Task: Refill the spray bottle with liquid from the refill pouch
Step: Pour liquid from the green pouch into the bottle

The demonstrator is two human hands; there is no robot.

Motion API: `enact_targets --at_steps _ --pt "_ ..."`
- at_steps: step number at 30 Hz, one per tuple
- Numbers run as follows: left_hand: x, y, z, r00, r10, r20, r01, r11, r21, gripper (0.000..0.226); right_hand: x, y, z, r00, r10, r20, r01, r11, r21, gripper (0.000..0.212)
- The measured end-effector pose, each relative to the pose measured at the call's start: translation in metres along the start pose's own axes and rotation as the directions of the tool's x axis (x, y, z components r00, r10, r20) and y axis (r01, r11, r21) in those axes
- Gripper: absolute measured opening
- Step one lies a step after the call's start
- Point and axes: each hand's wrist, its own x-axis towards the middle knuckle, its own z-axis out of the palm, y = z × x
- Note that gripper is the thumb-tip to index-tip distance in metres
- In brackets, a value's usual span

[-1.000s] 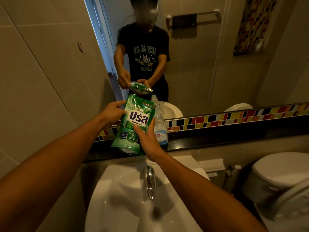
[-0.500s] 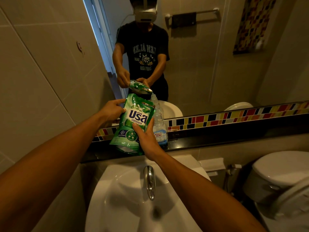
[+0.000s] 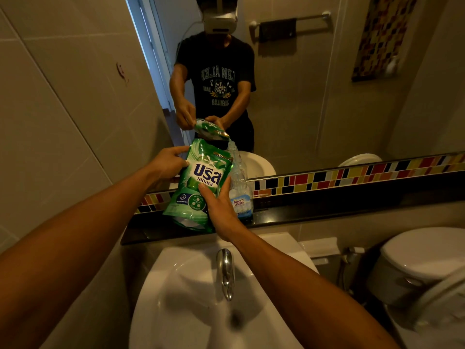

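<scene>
Left hand: your left hand (image 3: pixel 168 164) is gripping the upper left edge of the green refill pouch (image 3: pixel 198 183), fingers curled over its top and thumb against its face.
Right hand: your right hand (image 3: pixel 218 205) is closing around the pouch's lower right side, thumb lying up across the printed front.
Refill pouch: it is tilting to the right, its top right corner leaning against the neck of the spray bottle (image 3: pixel 239 187).
Spray bottle: the clear bottle is standing upright on the dark ledge (image 3: pixel 327 210) under the mirror (image 3: pixel 302 96), just behind the pouch and partly hidden by it; you cannot tell from here how full it is.
Setting: both are sitting above the white sink (image 3: pixel 191 298) and its chrome tap (image 3: pixel 225 270).
Change: compared with a second ago, the pouch is sitting at nearly the same tilt and both hands are keeping the same grips.
</scene>
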Motion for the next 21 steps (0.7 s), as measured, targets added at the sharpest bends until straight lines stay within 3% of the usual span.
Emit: enact_targets --at_steps 21 --pt "0.003 0.005 -0.008 1.000 0.017 0.000 -0.017 1.000 0.025 0.053 -0.005 -0.010 0.012 0.999 -0.017 -0.035 0.019 0.998 0.064 0.098"
